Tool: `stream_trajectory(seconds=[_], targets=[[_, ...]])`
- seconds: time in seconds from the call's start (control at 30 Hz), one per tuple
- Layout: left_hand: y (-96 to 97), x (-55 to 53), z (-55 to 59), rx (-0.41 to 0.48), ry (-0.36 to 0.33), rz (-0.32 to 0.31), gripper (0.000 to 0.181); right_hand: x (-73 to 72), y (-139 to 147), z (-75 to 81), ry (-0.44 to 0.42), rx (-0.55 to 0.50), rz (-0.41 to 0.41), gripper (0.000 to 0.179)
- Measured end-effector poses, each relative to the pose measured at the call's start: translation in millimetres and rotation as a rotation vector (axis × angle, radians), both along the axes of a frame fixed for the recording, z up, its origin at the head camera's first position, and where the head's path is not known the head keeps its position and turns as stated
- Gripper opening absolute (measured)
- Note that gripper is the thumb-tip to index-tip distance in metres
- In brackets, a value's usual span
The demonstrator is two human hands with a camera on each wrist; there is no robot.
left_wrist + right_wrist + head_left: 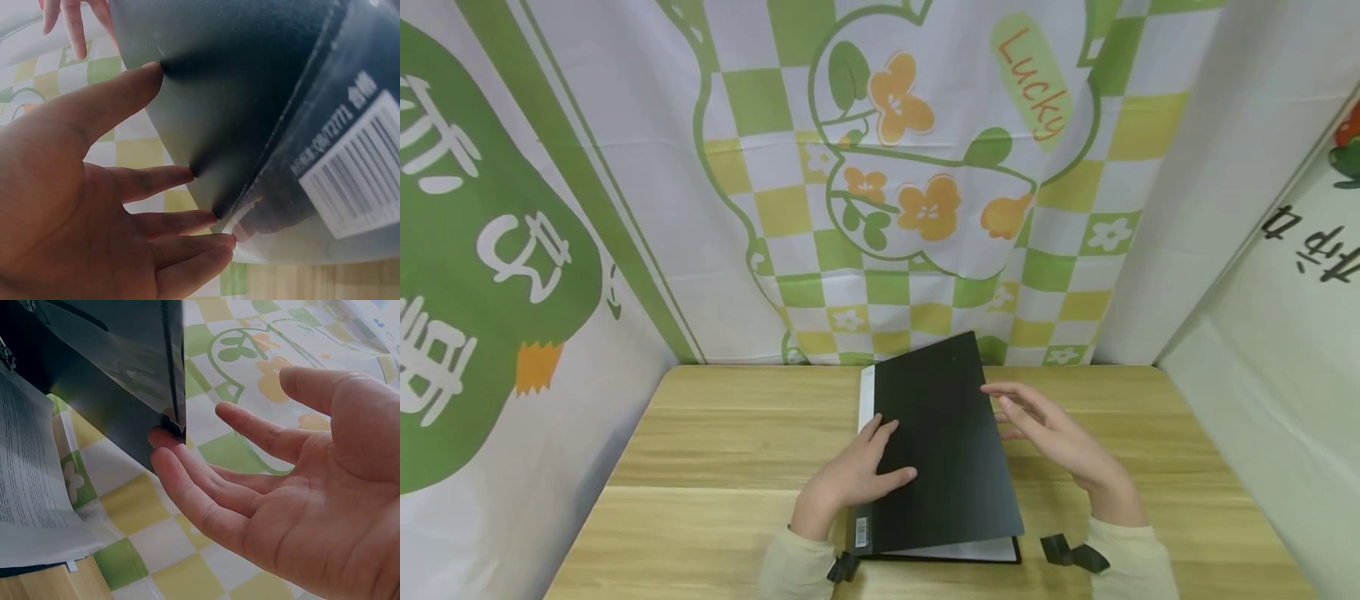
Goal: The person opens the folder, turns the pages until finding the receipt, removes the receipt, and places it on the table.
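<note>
A black folder (943, 450) lies on the wooden table, its front cover tilted up along the right side. My left hand (853, 471) rests on the cover near the spine, fingers spread and fingertips touching it, as the left wrist view shows too. At the cover's free right edge is my right hand (1060, 433), fingers extended. In the right wrist view two of its fingertips overlap the edge of the cover (119, 419). Printed pages (31, 456) show beneath the raised cover. A white barcode label (356, 162) is on the lower spine.
The wooden table (722, 467) extends to both sides of the folder. Behind it hangs a green and yellow checkered cloth (925, 300), close to the folder's top edge. Printed cloth walls (497, 292) stand on the left and right. Black straps (1075, 554) are at the wrists.
</note>
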State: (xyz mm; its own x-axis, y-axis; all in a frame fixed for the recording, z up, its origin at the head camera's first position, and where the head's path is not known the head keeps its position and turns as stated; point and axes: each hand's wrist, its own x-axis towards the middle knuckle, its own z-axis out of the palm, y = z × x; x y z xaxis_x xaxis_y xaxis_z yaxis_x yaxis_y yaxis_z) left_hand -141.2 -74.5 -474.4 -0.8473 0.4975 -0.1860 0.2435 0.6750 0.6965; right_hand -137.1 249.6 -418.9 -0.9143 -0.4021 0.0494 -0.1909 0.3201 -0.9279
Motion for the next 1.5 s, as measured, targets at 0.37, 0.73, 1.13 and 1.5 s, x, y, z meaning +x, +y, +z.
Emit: stream_trajectory(seconds=[0.37, 0.73, 1.13, 1.5], targets=[[1.6, 2.4, 5.1, 0.004, -0.011, -0.016, 0.094, 2.1, -5, 4.4, 0.022, -0.009, 0.01, 0.041], [8.1, 3.6, 3.8, -0.003, 0.0, -0.06, 0.102, 7.8, -7, -0.1, 0.083, -0.087, 0.01, 0.029], [8.4, 3.9, 10.1, 0.012, 0.041, -0.055, 0.097, 3.0, -9, -3.1, 0.132, -0.131, 0.059, 0.019], [2.6, 7.6, 10.9, 0.044, 0.032, -0.04, 0.102, 1.7, -17, -3.8, 0.15, -0.161, 0.074, 0.019]])
